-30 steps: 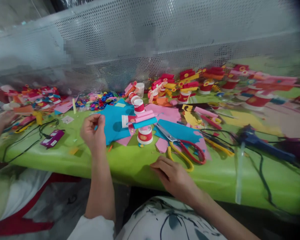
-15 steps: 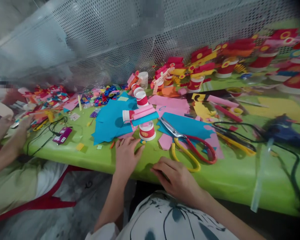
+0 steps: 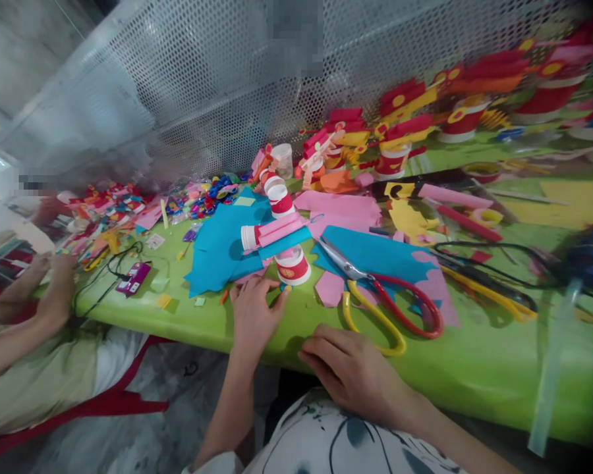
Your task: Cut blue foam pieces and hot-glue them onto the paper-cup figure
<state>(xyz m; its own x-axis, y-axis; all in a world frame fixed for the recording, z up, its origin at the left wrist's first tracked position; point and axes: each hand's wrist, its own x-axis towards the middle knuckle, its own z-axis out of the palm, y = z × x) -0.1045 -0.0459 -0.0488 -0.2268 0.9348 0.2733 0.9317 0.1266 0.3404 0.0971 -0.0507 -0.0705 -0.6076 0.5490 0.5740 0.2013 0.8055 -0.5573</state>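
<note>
My left hand (image 3: 253, 311) lies flat on the green table (image 3: 454, 368), fingers spread, its fingertips touching a small blue-and-yellow paper piece (image 3: 286, 288) at the foot of a red-and-white paper cup (image 3: 292, 266). Pink and blue paper rolls (image 3: 281, 234) rest across that cup. My right hand (image 3: 348, 368) rests palm down at the table's near edge, holding nothing, just below the yellow-and-red scissors (image 3: 385, 306). Blue paper sheets (image 3: 217, 247) lie left of the cup.
Finished red-and-yellow cup figures (image 3: 390, 141) line the back by a perforated metal wall. A blue glue gun (image 3: 590, 257) with black cables lies right. Another person's hands (image 3: 54, 283) work at the left beside a purple device (image 3: 132, 279) and paper scraps.
My left hand dropped from holding something small in the air to lying flat by the cup. The view tilted and shifted left; my right hand stayed put.
</note>
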